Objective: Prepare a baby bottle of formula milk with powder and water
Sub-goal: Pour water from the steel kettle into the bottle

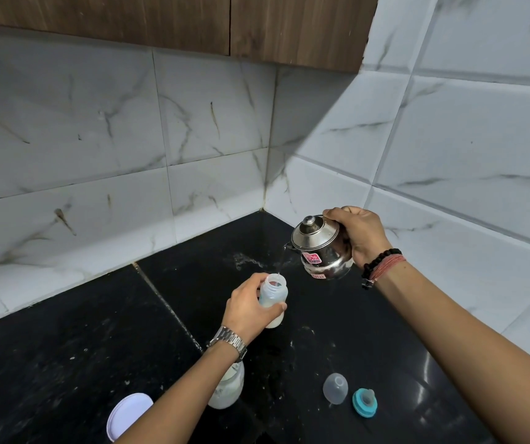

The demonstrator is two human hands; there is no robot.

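My left hand (247,307) grips an uncapped, translucent baby bottle (273,294) standing on the black counter, with whitish contents at its bottom. My right hand (361,233) holds a lidded steel kettle (319,248) tilted to the left above the bottle. A thin stream of water (281,259) runs from its spout into the bottle's mouth. A jar of white powder (227,387) stands open near my left forearm, partly hidden by it. The bottle's clear cap (335,388) and teal nipple ring (365,402) lie on the counter at the front right.
A white round lid (127,415) lies at the front left. The black counter (81,347) meets marble-tiled walls in a corner behind the kettle. Wooden cabinets (193,24) hang overhead. White specks and splashes dot the counter.
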